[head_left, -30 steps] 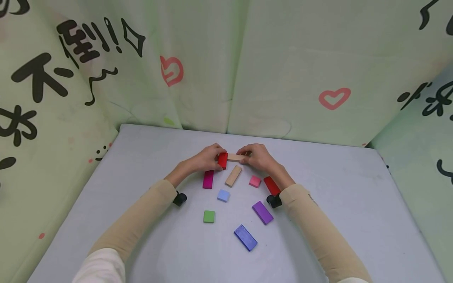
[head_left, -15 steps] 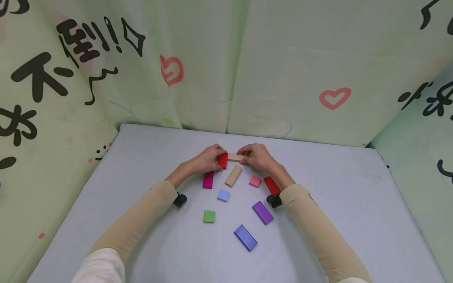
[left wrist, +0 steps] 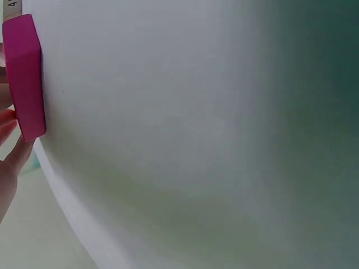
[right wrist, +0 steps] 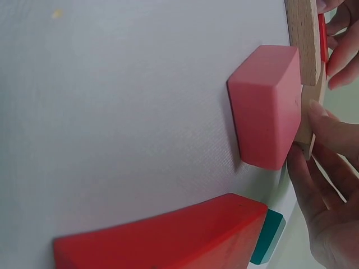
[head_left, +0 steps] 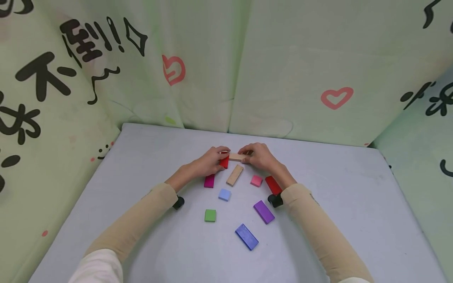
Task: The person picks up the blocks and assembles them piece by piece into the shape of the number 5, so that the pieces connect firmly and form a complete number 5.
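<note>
At the back of the table, my left hand (head_left: 209,162) holds a red block (head_left: 224,162) between thumb and fingers, the fingers reaching over its top. My right hand (head_left: 261,158) pinches the right end of a plain wooden block (head_left: 236,157), whose left end meets the red one. In the right wrist view, the right thumb and fingers (right wrist: 336,131) grip that wooden block (right wrist: 305,120), partly hidden behind a pink block (right wrist: 268,106). Just in front of the left hand lies a magenta block (head_left: 209,181), large in the left wrist view. A second wooden block (head_left: 235,175) lies slanted between the hands.
Nearer me lie light blue (head_left: 224,194), green (head_left: 210,215), purple (head_left: 264,212) and blue (head_left: 247,237) blocks. Another red block (head_left: 272,184) sits beside my right wrist, with a teal block (right wrist: 269,238) behind it. A printed curtain (head_left: 283,70) encloses the table (head_left: 170,251).
My left hand has shifted slightly right, its fingers now covering more of the red block's top. My right hand keeps its pinch on the wooden block. The head view has moved slightly.
</note>
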The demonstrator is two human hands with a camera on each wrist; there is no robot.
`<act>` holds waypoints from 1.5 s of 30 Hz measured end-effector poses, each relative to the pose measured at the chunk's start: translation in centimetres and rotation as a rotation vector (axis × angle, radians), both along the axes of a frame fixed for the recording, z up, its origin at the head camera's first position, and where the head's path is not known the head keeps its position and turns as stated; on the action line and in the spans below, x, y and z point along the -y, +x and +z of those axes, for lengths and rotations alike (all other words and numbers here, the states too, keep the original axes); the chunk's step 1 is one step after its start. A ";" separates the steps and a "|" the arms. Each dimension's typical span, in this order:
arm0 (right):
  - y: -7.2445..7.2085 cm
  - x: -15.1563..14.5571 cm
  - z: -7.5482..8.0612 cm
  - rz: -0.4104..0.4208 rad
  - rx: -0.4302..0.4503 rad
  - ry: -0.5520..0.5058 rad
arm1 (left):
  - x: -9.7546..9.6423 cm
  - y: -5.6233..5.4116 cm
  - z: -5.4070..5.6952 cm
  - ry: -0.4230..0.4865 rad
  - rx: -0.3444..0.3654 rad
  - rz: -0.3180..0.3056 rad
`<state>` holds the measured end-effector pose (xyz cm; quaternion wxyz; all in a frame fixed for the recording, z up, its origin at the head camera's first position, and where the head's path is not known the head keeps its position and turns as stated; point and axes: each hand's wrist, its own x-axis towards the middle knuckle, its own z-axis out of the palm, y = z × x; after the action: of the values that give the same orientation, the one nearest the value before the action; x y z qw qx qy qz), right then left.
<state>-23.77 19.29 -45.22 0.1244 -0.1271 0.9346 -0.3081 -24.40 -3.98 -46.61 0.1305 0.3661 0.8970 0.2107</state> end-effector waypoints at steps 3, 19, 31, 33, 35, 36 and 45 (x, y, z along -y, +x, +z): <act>0.0 0.1 0.0 0.002 -0.003 -0.001 | 0.3 0.1 -0.1 0.013 -0.033 -0.029; -0.4 0.5 0.6 0.007 -0.012 0.005 | 1.5 -0.6 0.2 0.110 -0.019 -0.061; -0.3 0.6 0.9 -0.004 -0.006 0.019 | 1.8 -1.1 0.3 0.092 0.000 -0.086; -0.4 0.4 0.6 -0.008 -0.005 0.017 | 1.8 -1.2 0.3 0.085 0.001 -0.094; -0.4 0.2 0.3 -0.012 -0.002 0.011 | 1.7 -1.2 0.3 0.080 0.005 -0.099; -0.4 0.1 0.2 -0.015 -0.003 0.007 | 1.7 -1.3 0.3 0.078 0.008 -0.099; -0.2 -0.4 -0.2 -0.019 0.041 -0.024 | 1.2 -1.2 0.2 0.047 0.076 -0.064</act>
<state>-23.93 19.74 -45.43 0.1392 -0.1135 0.9291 -0.3233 -25.62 -5.20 -46.43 0.1627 0.3894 0.8739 0.2414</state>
